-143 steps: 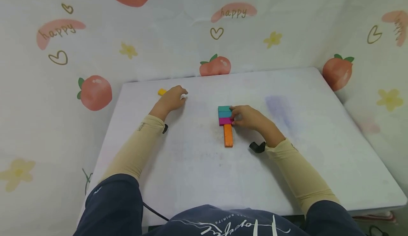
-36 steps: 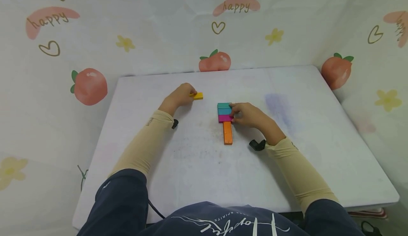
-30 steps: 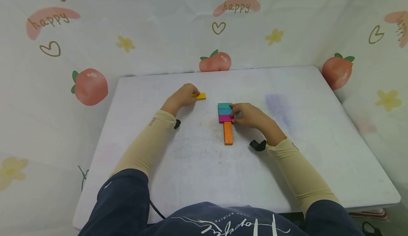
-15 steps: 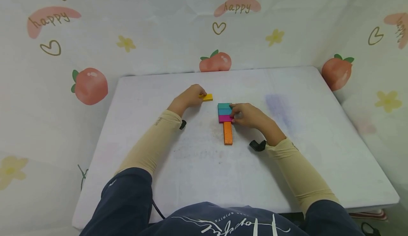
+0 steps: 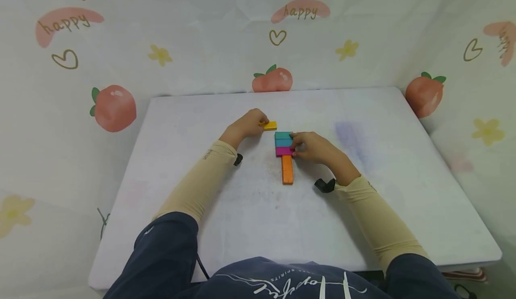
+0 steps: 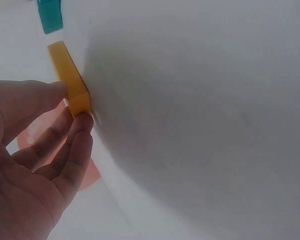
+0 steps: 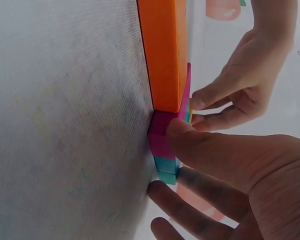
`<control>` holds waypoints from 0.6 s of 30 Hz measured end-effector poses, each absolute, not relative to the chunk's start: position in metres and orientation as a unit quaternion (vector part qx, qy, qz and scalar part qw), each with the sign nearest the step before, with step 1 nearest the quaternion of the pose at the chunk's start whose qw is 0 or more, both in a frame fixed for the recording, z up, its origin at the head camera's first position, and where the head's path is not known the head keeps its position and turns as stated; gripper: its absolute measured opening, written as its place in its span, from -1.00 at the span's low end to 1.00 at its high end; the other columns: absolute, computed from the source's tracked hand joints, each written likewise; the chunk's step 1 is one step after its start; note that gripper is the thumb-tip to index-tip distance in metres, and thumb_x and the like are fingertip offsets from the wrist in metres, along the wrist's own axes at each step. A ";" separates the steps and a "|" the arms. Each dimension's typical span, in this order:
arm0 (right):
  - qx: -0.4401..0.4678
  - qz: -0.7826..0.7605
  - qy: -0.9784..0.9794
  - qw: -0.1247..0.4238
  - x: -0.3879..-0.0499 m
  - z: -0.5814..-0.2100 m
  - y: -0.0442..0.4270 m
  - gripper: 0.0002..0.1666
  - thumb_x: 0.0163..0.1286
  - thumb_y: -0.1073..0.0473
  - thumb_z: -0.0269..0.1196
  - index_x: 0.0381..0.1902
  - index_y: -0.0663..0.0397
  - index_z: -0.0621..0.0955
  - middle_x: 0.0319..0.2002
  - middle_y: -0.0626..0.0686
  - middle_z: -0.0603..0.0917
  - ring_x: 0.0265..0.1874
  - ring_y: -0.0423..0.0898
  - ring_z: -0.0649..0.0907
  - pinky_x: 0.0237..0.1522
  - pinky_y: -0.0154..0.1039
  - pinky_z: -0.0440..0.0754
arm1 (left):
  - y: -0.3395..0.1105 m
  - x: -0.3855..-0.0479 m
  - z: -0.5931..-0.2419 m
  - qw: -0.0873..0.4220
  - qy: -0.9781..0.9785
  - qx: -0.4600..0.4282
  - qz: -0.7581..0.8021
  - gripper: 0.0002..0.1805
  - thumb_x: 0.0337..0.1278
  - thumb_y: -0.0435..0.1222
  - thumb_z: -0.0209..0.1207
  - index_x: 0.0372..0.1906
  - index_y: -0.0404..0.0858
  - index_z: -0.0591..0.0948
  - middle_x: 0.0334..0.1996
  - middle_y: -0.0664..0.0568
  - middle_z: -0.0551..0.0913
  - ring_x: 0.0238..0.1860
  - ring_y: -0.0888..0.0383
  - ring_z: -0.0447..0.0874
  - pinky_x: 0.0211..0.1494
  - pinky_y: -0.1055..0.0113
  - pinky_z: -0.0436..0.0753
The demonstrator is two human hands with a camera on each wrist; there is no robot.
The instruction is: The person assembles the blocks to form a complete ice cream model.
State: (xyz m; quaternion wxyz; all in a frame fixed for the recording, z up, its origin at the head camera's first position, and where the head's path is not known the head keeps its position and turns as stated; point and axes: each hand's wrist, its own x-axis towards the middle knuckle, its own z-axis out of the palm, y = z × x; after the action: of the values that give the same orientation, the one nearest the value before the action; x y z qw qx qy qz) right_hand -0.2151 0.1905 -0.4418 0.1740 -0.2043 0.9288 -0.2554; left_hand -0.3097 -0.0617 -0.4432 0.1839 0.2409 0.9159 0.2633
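Observation:
My left hand (image 5: 251,122) pinches one end of a yellow block (image 5: 271,126) between thumb and fingers, as the left wrist view also shows. The block lies lengthwise, just beyond the far end of a row. That row runs toward me: a green block (image 5: 283,135), a blue block (image 5: 283,142) and a magenta block (image 5: 284,151) laid side by side. An orange block (image 5: 287,170) extends from the magenta one like a stem. My right hand (image 5: 314,147) holds the row's right side, thumb on the magenta block (image 7: 162,127), fingertip by the green end (image 7: 166,178).
The blocks are on a white tabletop (image 5: 242,227) with a faint purple stain (image 5: 350,133) to the right. A patterned cloth (image 5: 217,43) hangs behind the table. Black wrist cameras (image 5: 324,185) stick out below both hands, and a cable (image 5: 202,266) runs near the front edge.
My left hand picked up the yellow block at the far left and has brought it rightward, close to the green block. My right hand and the row stay put.

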 end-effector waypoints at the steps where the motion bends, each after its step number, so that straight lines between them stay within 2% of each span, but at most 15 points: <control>1: -0.205 -0.254 0.929 0.172 -0.215 -0.442 0.191 -0.88 0.43 0.23 0.41 -0.11 0.07 0.79 0.54 0.19 0.47 0.50 0.23 0.49 0.37 0.12 0.60 | -0.060 -0.309 -0.444 0.185 0.916 0.240 0.264 -0.56 0.41 -0.47 0.07 0.33 -0.40 0.63 0.32 -0.19 0.59 0.32 -0.07 0.51 0.57 0.06 0.47; 18: -0.204 -0.253 0.930 0.174 -0.216 -0.443 0.190 -0.88 0.43 0.22 0.42 -0.11 0.07 0.78 0.54 0.21 0.47 0.51 0.23 0.48 0.41 0.13 0.58 | -0.041 -0.306 -0.445 0.186 0.911 0.266 0.255 -0.56 0.42 -0.47 0.14 0.33 -0.39 0.63 0.31 -0.19 0.62 0.33 -0.07 0.52 0.57 0.07 0.48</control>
State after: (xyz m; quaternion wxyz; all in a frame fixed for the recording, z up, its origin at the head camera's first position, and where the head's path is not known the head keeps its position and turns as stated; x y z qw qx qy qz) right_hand -0.2156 0.1899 -0.4428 0.1737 -0.2035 0.9298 -0.2527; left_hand -0.3057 -0.0408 -0.4451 0.1856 0.2656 0.9110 0.2549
